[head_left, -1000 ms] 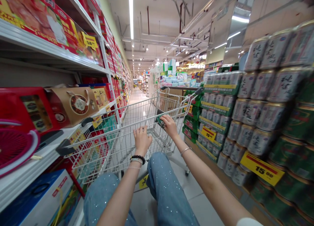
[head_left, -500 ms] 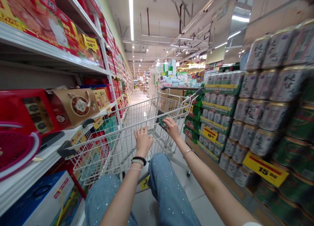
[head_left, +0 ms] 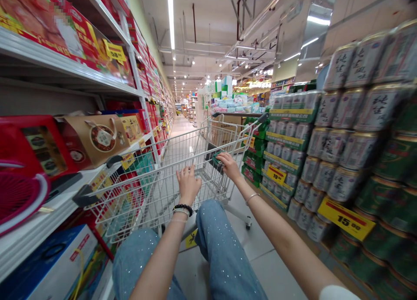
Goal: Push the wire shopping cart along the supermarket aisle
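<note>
Silver wire shopping cart [head_left: 156,200] with grey-tipped handle [head_left: 137,177].

Shopping cart [head_left: 156,196] interior free; wire sides bar way to shelf [head_left: 42,213], stacked cans [head_left: 345,148].

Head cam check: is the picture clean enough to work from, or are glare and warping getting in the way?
In the head view, the ceiling light strip is bright, without heavy glare on the left hand or right hand, which are sharp; the wide lens bends the white shelf edge and stretches the stacked cans, which look slightly smeared; a pixelated patch covers part of the red box.
</note>
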`<control>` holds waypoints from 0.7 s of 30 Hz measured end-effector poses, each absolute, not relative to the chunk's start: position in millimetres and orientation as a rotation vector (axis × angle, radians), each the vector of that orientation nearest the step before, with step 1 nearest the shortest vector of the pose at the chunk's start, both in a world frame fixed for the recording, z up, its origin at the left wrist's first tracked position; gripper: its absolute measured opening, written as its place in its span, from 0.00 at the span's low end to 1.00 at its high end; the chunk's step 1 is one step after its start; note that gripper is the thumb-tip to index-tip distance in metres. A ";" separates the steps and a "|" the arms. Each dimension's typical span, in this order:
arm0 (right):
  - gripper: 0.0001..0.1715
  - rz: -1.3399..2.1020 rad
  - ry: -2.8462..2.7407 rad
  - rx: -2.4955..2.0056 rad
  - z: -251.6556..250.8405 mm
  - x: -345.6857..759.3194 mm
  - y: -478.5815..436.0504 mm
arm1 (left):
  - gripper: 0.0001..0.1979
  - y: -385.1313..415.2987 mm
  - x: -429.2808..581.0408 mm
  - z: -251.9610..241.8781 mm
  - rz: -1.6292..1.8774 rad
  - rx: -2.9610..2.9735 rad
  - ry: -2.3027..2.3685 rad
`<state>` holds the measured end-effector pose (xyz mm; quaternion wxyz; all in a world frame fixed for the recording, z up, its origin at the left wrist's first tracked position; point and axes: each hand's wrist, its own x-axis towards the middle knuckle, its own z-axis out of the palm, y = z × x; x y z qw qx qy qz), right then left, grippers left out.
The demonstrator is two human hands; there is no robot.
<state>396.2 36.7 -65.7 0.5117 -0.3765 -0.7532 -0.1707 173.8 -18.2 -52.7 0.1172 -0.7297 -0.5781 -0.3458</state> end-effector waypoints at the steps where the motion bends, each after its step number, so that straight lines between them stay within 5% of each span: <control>1: 0.34 -0.417 -1.800 -0.911 -64.9 397.5 37.5 | 0.28 -18.4 173.7 -52.6 -1.014 -2.133 -1.693; 21: 0.33 -0.334 -1.719 -1.007 -61.6 413.1 35.1 | 0.29 -17.7 173.9 -52.0 -0.984 -2.122 -1.691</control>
